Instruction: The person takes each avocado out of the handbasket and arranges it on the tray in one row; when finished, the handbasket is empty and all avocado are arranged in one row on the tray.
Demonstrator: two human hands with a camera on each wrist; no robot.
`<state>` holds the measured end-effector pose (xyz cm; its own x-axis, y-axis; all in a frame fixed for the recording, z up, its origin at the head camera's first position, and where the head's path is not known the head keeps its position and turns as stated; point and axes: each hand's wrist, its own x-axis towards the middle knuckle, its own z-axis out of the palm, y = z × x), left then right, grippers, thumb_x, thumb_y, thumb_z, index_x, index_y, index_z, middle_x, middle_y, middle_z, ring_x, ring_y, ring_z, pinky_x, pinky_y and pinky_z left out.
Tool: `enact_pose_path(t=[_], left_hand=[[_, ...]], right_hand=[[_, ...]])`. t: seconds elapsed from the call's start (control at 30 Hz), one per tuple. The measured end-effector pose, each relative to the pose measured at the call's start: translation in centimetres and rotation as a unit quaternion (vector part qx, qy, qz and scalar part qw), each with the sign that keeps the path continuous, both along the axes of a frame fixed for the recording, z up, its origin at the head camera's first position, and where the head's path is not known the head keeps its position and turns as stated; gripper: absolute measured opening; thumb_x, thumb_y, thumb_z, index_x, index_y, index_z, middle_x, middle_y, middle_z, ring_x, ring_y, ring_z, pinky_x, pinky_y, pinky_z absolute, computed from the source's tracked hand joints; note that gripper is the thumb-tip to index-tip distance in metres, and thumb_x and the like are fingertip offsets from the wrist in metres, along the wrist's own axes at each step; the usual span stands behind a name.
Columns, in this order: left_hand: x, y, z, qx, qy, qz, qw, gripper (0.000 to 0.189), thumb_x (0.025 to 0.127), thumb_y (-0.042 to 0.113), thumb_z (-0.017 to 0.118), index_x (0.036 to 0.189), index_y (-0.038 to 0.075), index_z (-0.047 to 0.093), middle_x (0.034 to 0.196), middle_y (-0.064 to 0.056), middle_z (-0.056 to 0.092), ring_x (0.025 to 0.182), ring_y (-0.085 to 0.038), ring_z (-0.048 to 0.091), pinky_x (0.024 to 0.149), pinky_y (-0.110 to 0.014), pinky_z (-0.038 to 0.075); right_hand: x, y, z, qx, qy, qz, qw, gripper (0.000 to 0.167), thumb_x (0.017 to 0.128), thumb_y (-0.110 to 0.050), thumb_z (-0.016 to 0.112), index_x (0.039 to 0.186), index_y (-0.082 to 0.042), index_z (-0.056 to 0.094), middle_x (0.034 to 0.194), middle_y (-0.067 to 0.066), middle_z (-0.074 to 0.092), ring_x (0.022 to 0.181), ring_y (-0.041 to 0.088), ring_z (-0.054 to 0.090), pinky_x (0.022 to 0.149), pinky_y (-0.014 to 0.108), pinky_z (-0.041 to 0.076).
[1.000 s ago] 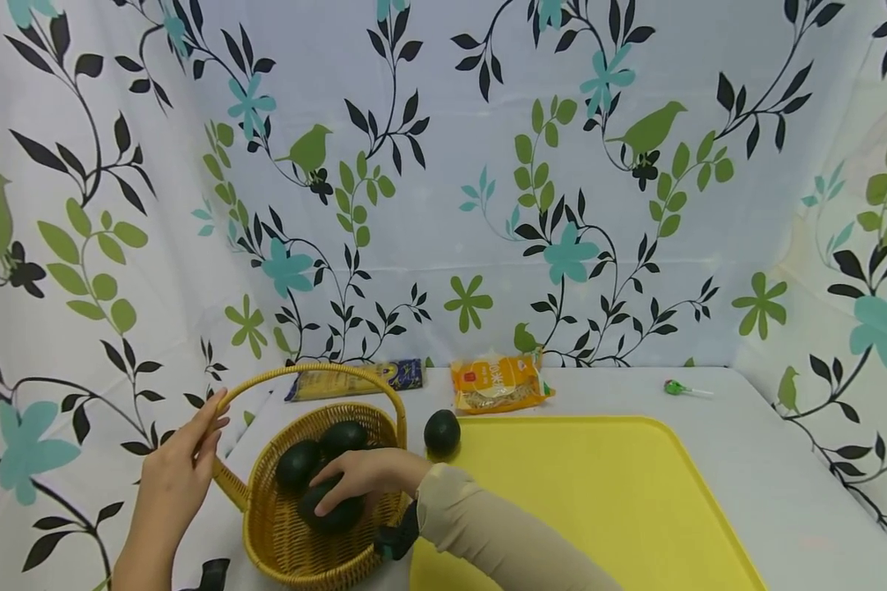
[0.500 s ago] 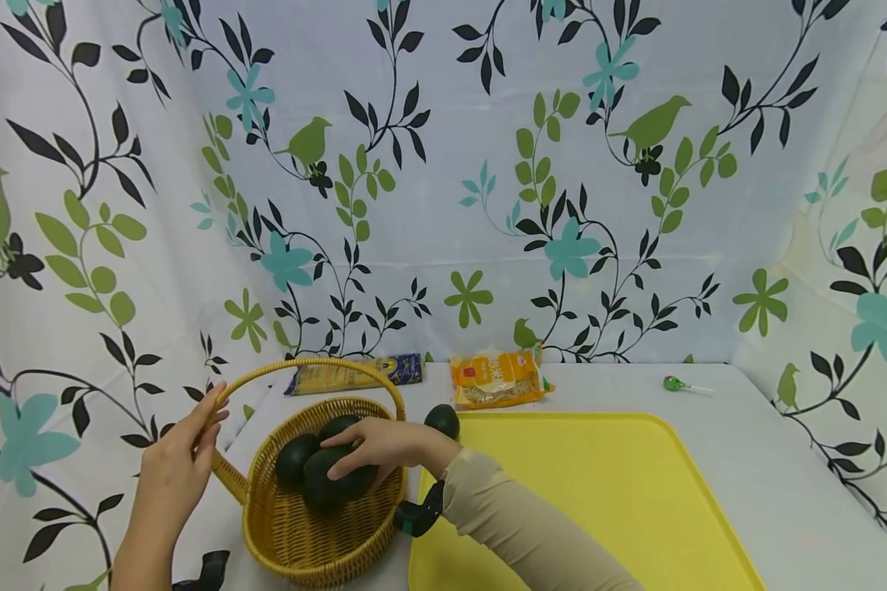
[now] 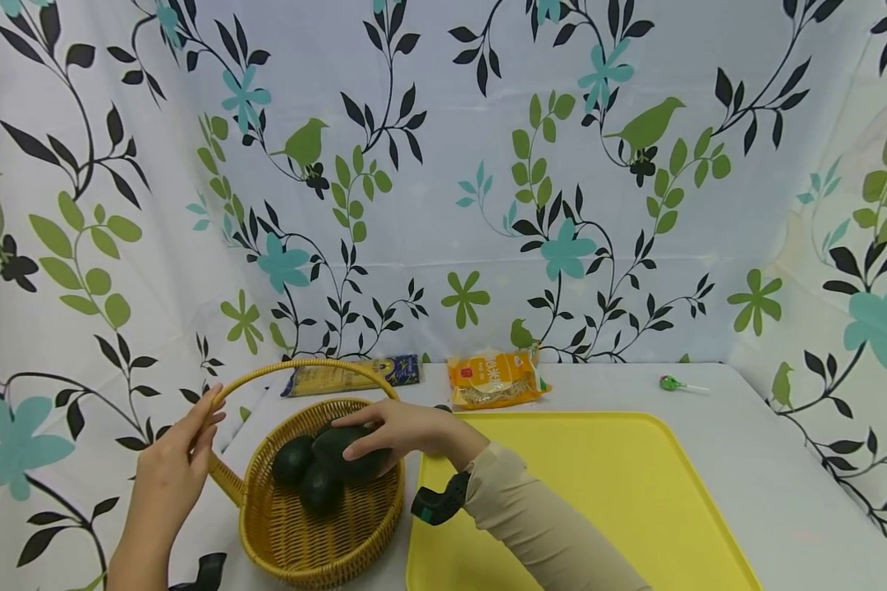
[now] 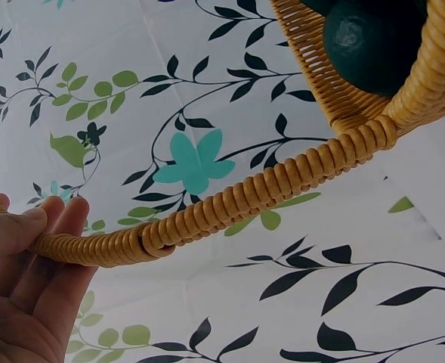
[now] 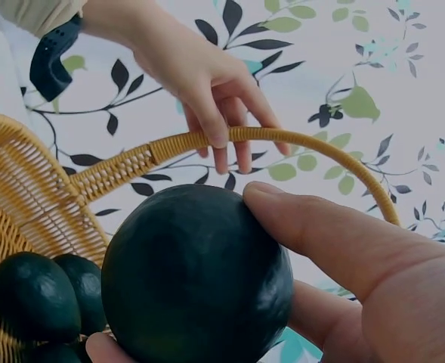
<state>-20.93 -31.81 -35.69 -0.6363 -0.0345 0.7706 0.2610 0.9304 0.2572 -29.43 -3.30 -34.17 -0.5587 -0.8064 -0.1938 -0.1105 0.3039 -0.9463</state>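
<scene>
Right hand (image 3: 416,428) had thumb and fingers spread wide, clamped round one dark green fruit (image 5: 196,272); left hand (image 3: 172,466) pinched basket handle (image 4: 245,200).

Left wrist view crops the basket (image 4: 315,60) (upper right).

Right hand (image 3: 414,431) grips 1 dark fruit (image 3: 340,454) over the wicker basket (image 3: 306,546); left hand (image 3: 173,464) holds its handle (image 3: 314,362)
</scene>
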Motion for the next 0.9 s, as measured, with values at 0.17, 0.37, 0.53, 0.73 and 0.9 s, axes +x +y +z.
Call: enact_pose_path(t=[0.17,0.37,0.53,0.73,0.9], left_hand=[[0.0,0.0,0.0,0.001,-0.004,0.001,1.0000,0.071,0.080,-0.013,0.063,0.140,0.023,0.048,0.103,-0.018,0.071,0.084,-0.036,0.067,0.063,-0.028,0.050],[0.0,0.0,0.0,-0.001,-0.004,0.004,1.0000,0.071,0.080,-0.012,0.064,0.139,0.023,0.048,0.103,-0.018,0.071,0.084,-0.037,0.066,0.062,-0.025,0.050],[-0.1,0.1,0.1,-0.003,0.003,0.000,1.0000,0.072,0.079,-0.014,0.064,0.139,0.023,0.049,0.100,-0.018,0.072,0.083,-0.036,0.066,0.062,-0.025,0.050],[-0.1,0.0,0.1,0.000,0.007,0.000,1.0000,0.073,0.078,-0.013,0.066,0.138,0.026,0.050,0.100,-0.016,0.072,0.085,0.019,0.055,0.062,-0.013,0.050],[-0.1,0.0,0.0,0.000,0.007,0.003,1.0000,0.073,0.077,-0.013,0.067,0.137,0.026,0.051,0.102,-0.016,0.072,0.086,0.025,0.046,0.061,-0.016,0.050]], right_hand=[[-0.2,0.6,0.1,0.010,0.020,0.000,0.9998,0.051,0.090,-0.022,0.064,0.138,-0.027,0.049,0.145,0.006,0.042,0.103,0.012,0.061,0.075,0.033,0.060],[-0.4,2.6,0.6,0.003,0.024,-0.006,0.9997,0.051,0.090,-0.021,0.064,0.138,-0.027,0.050,0.140,0.007,0.044,0.104,0.014,0.059,0.078,0.038,0.060],[-0.9,5.1,0.8,-0.014,0.018,-0.029,0.9993,0.049,0.090,-0.022,0.064,0.137,-0.029,0.050,0.137,0.008,0.046,0.102,0.018,0.063,0.076,0.037,0.060],[-1.3,7.5,0.6,-0.030,0.002,-0.044,0.9986,0.051,0.091,-0.021,0.062,0.140,-0.028,0.047,0.140,0.011,0.044,0.102,0.022,0.065,0.081,0.041,0.059],[-1.5,8.6,0.5,-0.035,0.012,-0.052,0.9980,0.053,0.090,-0.024,0.062,0.141,-0.028,0.046,0.138,0.012,0.047,0.103,0.021,0.064,0.083,0.039,0.058]])
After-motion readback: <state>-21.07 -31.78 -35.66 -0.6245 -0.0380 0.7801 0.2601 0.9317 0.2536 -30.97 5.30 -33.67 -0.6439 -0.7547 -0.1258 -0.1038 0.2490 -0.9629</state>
